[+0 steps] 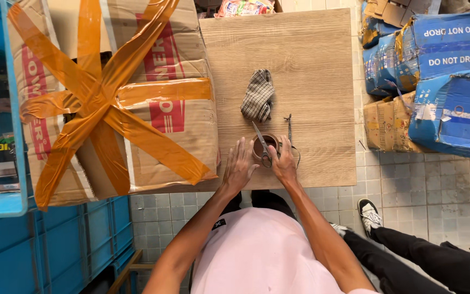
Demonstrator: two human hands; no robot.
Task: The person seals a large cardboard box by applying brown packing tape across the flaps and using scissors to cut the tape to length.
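Tape roll (260, 147): brown, lying flat near the counter's (322, 71) front edge, centre hollow.
Left hand (239, 166): fingers spread, grip apart, touching the roll's side.
Right hand (284, 161): grip clamped on scissors (262, 145) lying across the roll.
Cloth (258, 95): checked, behind.

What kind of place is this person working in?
Probably a stockroom or packing area. A large cardboard box strapped with orange tape sits beside the small wooden table, torn blue cartons are piled on the tiled floor, and blue plastic crates stand on the other side.
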